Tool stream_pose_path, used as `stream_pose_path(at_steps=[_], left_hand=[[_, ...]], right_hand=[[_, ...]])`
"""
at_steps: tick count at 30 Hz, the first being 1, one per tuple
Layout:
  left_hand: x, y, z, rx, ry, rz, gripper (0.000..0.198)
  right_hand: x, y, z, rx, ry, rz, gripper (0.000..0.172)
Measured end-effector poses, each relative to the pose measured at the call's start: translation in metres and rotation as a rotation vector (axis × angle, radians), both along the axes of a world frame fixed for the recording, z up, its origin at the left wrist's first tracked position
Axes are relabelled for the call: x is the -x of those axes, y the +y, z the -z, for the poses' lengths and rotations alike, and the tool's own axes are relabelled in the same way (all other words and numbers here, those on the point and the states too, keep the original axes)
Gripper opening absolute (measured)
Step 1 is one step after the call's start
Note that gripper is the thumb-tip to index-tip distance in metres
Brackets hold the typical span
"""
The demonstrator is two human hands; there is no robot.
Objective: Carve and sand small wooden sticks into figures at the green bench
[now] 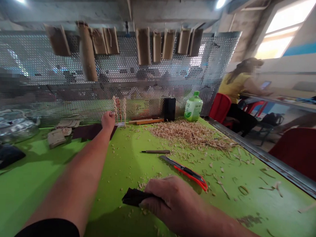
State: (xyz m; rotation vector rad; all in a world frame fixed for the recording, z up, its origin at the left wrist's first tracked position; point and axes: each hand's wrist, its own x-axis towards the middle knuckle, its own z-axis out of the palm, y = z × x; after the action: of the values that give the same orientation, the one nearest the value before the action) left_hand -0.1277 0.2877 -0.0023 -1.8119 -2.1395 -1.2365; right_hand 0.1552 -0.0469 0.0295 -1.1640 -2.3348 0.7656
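My left hand [108, 120] reaches to the back of the table, its fingers closed beside several slim, twisted carved wooden sticks [124, 110] standing upright in a small base. Whether it grips one of them is hidden. Down at the front, my right hand [168, 198] pinches a folded black sheet [133, 197], which looks like sandpaper. Just beyond that hand lies a red-and-black utility knife [188, 172] with its blade out. A thin carving tool [157, 151] with a wooden handle rests farther back.
Wood shavings [188, 133] are heaped at the back right of the green table [120, 165]. A green-capped bottle [194, 107] and a black phone-like slab [169, 109] stand behind. Dark sheets [87, 131], wood blocks [57, 137] and a metal kettle [15, 125] are left. A seated person [237, 83] is right.
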Motion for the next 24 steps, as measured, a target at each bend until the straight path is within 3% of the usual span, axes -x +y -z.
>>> stream_pose_path(at_steps=[3, 14, 24], left_hand=[[-0.007, -0.007, -0.003, -0.066, 0.031, -0.064, 0.034], [-0.047, -0.004, -0.001, 0.081, 0.092, 0.046, 0.029], [-0.059, -0.002, 0.004, 0.063, -0.192, 0.13, 0.016]], right_hand=[[0.0, 0.0, -0.001, 0.0, -0.001, 0.003, 0.023], [-0.001, 0.001, -0.003, 0.024, 0.008, 0.005, 0.02], [-0.002, 0.004, -0.003, -0.008, 0.091, 0.016, 0.022]])
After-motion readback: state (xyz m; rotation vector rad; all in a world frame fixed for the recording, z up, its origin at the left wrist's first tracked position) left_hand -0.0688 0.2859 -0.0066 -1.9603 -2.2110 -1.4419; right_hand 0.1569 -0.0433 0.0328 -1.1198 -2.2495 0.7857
